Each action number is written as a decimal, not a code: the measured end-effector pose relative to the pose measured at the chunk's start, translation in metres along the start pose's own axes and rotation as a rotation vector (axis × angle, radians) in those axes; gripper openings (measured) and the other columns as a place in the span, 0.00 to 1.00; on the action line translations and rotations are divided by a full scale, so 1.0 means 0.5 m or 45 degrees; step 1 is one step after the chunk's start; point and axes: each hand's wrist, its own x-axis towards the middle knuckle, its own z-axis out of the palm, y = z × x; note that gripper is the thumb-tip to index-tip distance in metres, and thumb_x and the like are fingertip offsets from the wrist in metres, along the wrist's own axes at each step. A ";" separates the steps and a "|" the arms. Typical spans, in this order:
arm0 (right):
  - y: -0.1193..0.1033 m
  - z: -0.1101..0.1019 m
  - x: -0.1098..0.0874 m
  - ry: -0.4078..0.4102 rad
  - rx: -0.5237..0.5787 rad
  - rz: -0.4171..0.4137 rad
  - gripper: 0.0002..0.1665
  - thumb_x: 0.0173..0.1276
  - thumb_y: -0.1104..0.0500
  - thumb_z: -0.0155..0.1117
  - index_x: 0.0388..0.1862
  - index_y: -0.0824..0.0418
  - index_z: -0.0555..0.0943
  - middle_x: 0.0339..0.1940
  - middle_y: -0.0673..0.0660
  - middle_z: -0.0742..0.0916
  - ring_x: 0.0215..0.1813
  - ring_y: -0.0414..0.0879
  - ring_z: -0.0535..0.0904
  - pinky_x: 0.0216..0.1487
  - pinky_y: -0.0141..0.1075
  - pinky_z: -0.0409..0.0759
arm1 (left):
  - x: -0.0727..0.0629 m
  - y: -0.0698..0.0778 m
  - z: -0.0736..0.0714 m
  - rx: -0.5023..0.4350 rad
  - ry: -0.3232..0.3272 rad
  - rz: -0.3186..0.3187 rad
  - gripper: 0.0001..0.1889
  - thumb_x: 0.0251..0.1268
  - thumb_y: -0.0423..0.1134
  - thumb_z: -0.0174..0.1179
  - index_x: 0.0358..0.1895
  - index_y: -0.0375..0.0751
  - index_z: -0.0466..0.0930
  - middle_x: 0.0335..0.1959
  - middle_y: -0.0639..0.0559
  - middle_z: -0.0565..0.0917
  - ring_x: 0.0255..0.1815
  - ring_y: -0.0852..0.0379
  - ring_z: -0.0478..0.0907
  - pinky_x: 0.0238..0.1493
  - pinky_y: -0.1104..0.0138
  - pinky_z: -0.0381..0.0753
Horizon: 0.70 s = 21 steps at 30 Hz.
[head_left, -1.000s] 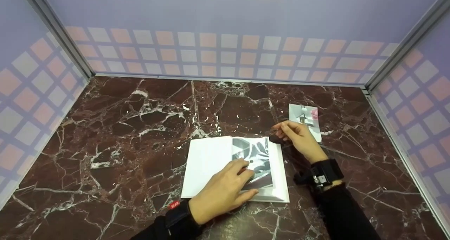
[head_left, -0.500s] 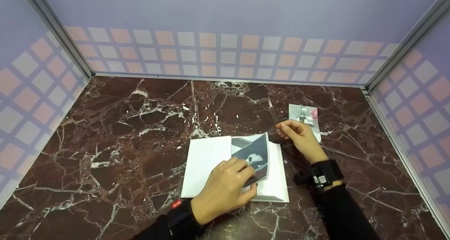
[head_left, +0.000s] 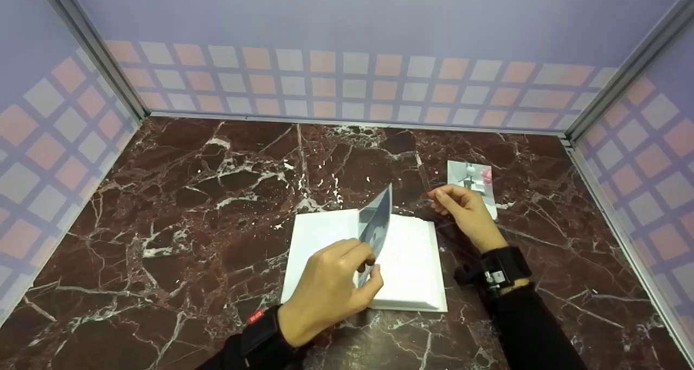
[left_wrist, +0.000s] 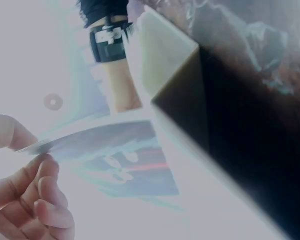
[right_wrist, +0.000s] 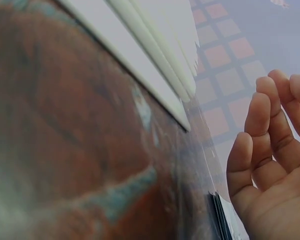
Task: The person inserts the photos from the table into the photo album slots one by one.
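My left hand (head_left: pixel 331 283) pinches the lower part of a grey photo page (head_left: pixel 382 223) between thumb and fingers, and the page stands up, bowed, near the middle of an open white book (head_left: pixel 412 261). In the left wrist view the curved page (left_wrist: pixel 125 160) runs out from the left thumb and fingertips (left_wrist: pixel 47 165). Beyond the book's upper right corner, my right hand (head_left: pixel 469 212) stays loosely curled, and the right wrist view shows nothing in its fingers (right_wrist: pixel 257 115). A photo card (head_left: pixel 469 177) with a pink flower lies just behind that hand, partly covered by it.
A dark red marble table (head_left: pixel 217 240) with white veins carries the book. Lilac panels (head_left: pixel 347 28) with pink and white squares enclose its back and sides. In the right wrist view, a thin dark-edged stack (right_wrist: pixel 221 215) appears beside the right palm.
My left hand has lifted the photo page from lying flat and swung it leftward, baring a white page beneath. The right hand has stayed nearly still.
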 end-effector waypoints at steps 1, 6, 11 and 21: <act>0.001 0.000 0.000 0.001 0.001 0.001 0.16 0.84 0.62 0.59 0.52 0.77 0.83 0.43 0.60 0.92 0.39 0.38 0.85 0.44 0.30 0.86 | -0.001 -0.001 -0.005 -0.006 0.014 -0.010 0.08 0.55 0.33 0.70 0.27 0.47 0.80 0.22 0.60 0.80 0.23 0.67 0.69 0.26 0.78 0.73; 0.003 -0.002 0.000 0.005 0.011 0.006 0.16 0.84 0.62 0.59 0.52 0.77 0.83 0.44 0.60 0.92 0.39 0.38 0.85 0.44 0.30 0.86 | -0.008 -0.007 -0.028 0.001 0.047 -0.068 0.10 0.55 0.29 0.68 0.25 0.47 0.79 0.20 0.60 0.78 0.22 0.70 0.64 0.23 0.81 0.69; 0.005 -0.003 0.000 -0.009 0.007 0.007 0.17 0.84 0.62 0.59 0.53 0.78 0.83 0.44 0.62 0.92 0.39 0.38 0.85 0.44 0.30 0.86 | -0.020 -0.016 -0.046 0.050 0.054 -0.129 0.12 0.54 0.28 0.67 0.22 0.47 0.75 0.18 0.60 0.76 0.20 0.73 0.61 0.21 0.83 0.65; 0.007 -0.005 -0.001 -0.026 -0.006 -0.010 0.18 0.84 0.61 0.60 0.54 0.77 0.83 0.45 0.64 0.91 0.39 0.38 0.84 0.45 0.30 0.86 | -0.057 -0.042 -0.075 0.154 0.026 -0.303 0.14 0.54 0.29 0.67 0.20 0.49 0.73 0.17 0.63 0.75 0.18 0.73 0.62 0.19 0.81 0.66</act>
